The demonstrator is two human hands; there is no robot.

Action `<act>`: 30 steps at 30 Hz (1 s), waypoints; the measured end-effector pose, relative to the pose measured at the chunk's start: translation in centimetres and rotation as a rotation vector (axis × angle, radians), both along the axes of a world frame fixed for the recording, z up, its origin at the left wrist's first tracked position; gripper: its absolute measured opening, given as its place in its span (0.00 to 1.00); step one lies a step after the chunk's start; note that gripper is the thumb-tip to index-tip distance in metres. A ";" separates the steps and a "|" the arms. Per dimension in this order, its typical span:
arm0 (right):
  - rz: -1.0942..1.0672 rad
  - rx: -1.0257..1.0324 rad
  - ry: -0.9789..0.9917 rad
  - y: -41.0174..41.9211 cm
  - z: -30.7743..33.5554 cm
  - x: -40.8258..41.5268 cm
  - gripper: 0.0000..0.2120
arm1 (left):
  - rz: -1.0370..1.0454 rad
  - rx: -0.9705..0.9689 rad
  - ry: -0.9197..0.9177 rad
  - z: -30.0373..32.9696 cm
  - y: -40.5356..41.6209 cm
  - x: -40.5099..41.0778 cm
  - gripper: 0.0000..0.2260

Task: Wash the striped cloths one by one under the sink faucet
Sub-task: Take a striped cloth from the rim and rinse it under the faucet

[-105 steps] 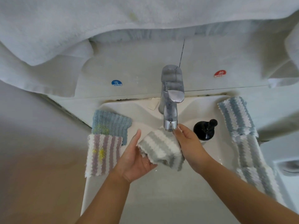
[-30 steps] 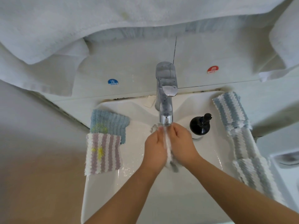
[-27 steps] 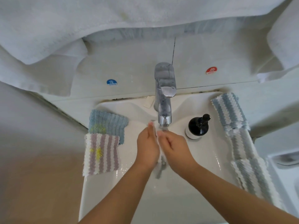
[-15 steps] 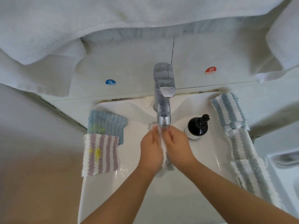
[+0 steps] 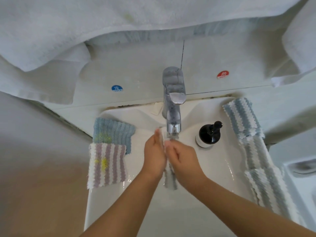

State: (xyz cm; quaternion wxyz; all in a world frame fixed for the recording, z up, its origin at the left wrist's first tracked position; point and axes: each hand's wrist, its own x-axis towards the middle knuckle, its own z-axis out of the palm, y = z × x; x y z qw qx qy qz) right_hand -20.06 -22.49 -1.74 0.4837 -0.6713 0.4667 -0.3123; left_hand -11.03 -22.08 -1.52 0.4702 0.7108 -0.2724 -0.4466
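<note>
- We press the grey-and-white striped fluffy cloth (image 5: 169,178) between our left hand (image 5: 154,155) and right hand (image 5: 182,159), both closed flat against it, just below the spout of the chrome single-lever faucet (image 5: 173,100); its lower end hangs out beneath our palms.
- Risk: we judge that rubbing this close under the spout could throw water over the rim of the white ceramic sink (image 5: 109,190), where drops already sit left of our left hand.
- Risk: the lilac-and-white striped cloth with yellow stains (image 5: 106,165), draped over the rim left of our left hand, could slide off if our forearm brushes it.
- Risk: the round black pump bottle (image 5: 207,134), just right of our right hand, could tip under a wide stroke.
- The sink basin holds only our hands and the cloth; a blue ribbed cloth (image 5: 112,132) and a row of blue-and-white striped cloths (image 5: 253,146) lie on its rims.
</note>
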 end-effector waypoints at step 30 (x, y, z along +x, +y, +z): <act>-0.250 0.416 -0.051 -0.4 -1.6 -3.0 0.14 | -0.163 0.041 0.304 0.0 0.9 2.7 0.20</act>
